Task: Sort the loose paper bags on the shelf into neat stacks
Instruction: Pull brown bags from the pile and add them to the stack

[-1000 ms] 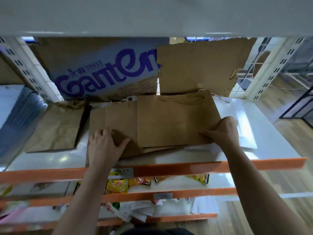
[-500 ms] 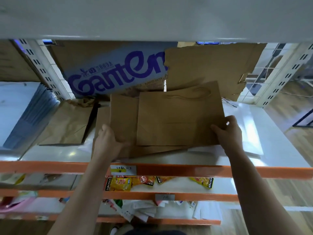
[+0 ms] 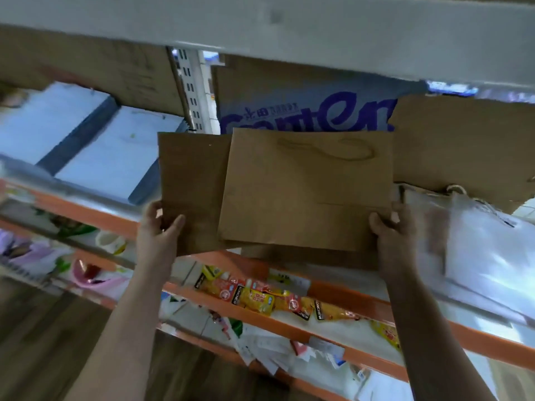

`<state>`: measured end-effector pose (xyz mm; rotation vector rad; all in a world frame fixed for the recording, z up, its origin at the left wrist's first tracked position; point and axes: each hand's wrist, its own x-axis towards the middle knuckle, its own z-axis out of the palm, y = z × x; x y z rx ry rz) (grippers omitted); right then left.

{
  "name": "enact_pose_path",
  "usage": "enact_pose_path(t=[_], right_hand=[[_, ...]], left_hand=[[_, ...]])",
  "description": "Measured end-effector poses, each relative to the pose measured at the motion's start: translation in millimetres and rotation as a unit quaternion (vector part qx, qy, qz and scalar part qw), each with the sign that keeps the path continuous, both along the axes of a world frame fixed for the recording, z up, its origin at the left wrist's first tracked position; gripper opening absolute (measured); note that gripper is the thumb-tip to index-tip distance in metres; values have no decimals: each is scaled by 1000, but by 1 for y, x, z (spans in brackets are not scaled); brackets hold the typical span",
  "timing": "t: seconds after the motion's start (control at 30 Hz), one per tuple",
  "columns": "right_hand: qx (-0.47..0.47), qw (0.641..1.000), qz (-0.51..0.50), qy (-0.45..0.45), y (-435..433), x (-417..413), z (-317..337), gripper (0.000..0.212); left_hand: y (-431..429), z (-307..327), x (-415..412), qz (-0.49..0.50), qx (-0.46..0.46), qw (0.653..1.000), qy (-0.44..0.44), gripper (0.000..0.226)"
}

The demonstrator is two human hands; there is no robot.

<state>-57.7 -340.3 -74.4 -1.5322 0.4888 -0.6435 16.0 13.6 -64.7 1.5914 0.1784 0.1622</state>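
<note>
1. Spanning view: white shelf (image 3: pixel 95 217) w/ orange rail; wood floor (image 3: pixel 43 328) lower left.
2. Cardboard box (image 3: pixel 304 111) behind, white bags (image 3: pixel 477 241) right, snack packets (image 3: pixel 260 299) one tier down.
3. Brown paper bags (image 3: pixel 289 215) held up, partly hiding box; left hand (image 3: pixel 157 233) pinches rear bag (image 3: pixel 191 175), right hand (image 3: pixel 390 233) front bag (image 3: pixel 307 183).

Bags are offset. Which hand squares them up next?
Left, probably. The left hand grips the lower corner of the rear bag, which sticks out leftward; the right hand holds the front bag at its lower right corner and can steady it.
</note>
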Motion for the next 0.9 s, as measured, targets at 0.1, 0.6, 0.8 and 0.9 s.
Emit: enact_pose_path(t=[0.1, 0.6, 0.8, 0.9], right_hand=[[15, 1000, 21, -2, 51, 25, 4, 23], [52, 995, 85, -10, 371, 134, 15, 32], [26, 996, 80, -23, 447, 178, 30, 33], [-12, 996, 83, -23, 481, 211, 34, 23]], left_hand=[[58, -5, 2, 37, -19, 999, 7, 29], [367, 11, 46, 102, 9, 992, -79, 26], [437, 6, 91, 85, -12, 993, -81, 30], [466, 7, 125, 83, -25, 992, -87, 33]])
